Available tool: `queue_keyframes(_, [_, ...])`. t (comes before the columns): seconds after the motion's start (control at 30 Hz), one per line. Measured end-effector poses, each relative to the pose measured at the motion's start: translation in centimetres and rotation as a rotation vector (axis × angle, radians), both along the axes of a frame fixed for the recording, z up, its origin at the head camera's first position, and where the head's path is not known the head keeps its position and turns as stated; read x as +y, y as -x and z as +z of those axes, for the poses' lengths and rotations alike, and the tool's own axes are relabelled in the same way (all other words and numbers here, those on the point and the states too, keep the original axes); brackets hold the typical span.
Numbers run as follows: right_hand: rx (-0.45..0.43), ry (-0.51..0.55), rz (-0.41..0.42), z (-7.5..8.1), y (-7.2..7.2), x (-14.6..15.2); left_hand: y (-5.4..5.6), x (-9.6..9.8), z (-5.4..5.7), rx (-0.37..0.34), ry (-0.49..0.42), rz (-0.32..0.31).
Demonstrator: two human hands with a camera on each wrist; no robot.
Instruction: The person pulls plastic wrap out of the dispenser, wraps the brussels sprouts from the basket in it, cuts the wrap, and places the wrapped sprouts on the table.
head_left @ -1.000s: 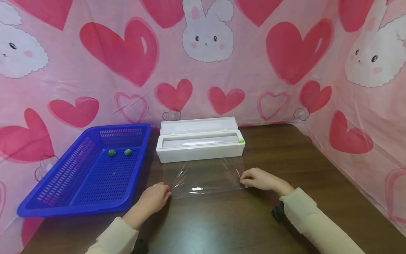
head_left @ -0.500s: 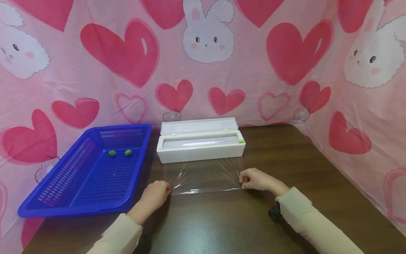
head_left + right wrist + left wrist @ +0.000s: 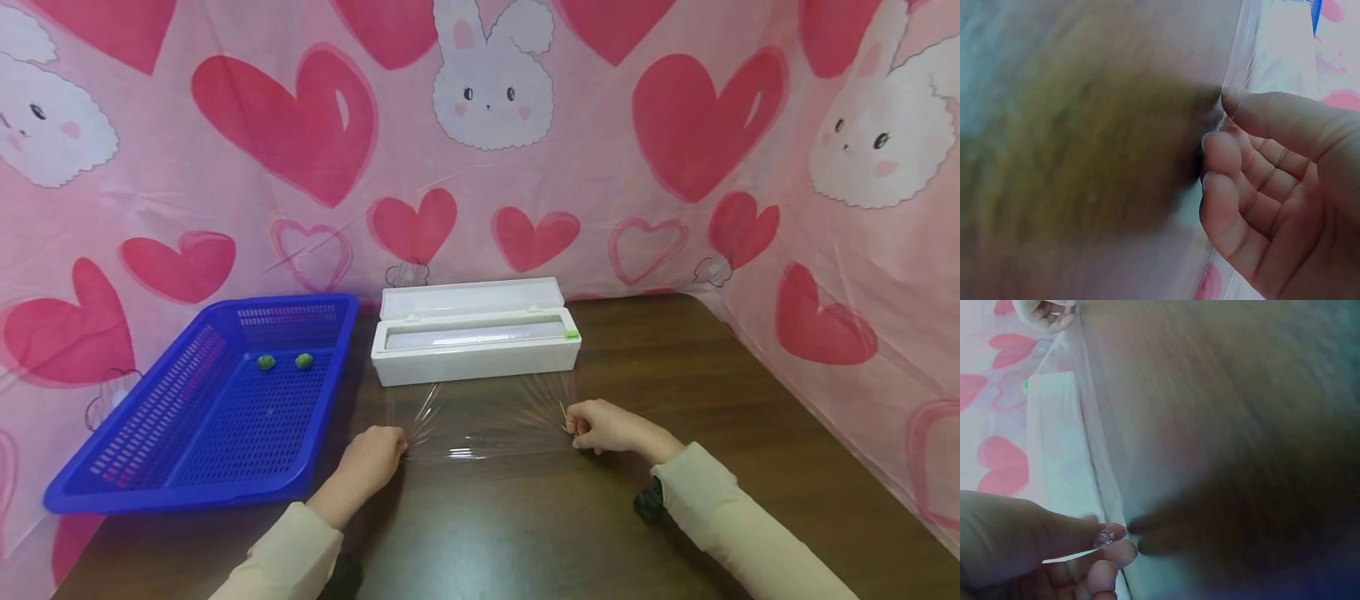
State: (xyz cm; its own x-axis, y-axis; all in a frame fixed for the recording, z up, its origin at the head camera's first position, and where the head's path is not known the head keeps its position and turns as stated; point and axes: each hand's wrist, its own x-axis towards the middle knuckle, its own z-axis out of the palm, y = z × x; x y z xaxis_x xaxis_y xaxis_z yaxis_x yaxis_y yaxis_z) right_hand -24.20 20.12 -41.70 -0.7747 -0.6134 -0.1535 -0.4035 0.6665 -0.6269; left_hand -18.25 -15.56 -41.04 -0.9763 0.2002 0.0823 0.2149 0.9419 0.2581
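A clear sheet of plastic wrap [image 3: 480,421] stretches from the front of a white wrap dispenser box [image 3: 480,361] toward the person. My left hand [image 3: 370,461] pinches its near left corner, where the film bunches between thumb and fingertips in the left wrist view. At the near right corner my right hand [image 3: 611,427] pinches the film between thumb and forefinger, its other fingers curled beneath. Creases fan out from both grips. The dispenser's lid [image 3: 472,298] stands raised at the back, and a green slider [image 3: 572,334] sits at the right end of its front rim.
To the left stands a blue plastic basket [image 3: 300,475] with two small green lumps [image 3: 266,362] on its perforated floor. Everything rests on a dark brown wooden table [image 3: 675,358]. A pink cloth with hearts and rabbits [image 3: 585,167] hangs behind and at both sides.
Both hands keep their pinch and have shifted only slightly. The film's near edge has drawn a little tauter and moved slightly away from the person. The dispenser and basket stay put.
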Motion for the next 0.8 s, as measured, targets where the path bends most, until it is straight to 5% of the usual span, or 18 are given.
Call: queue_keyframes(0.8, [-0.02, 0.017, 0.013, -0.17, 0.59, 0.49, -0.29, -0.76, -0.11, -0.032, 0.047, -0.038])
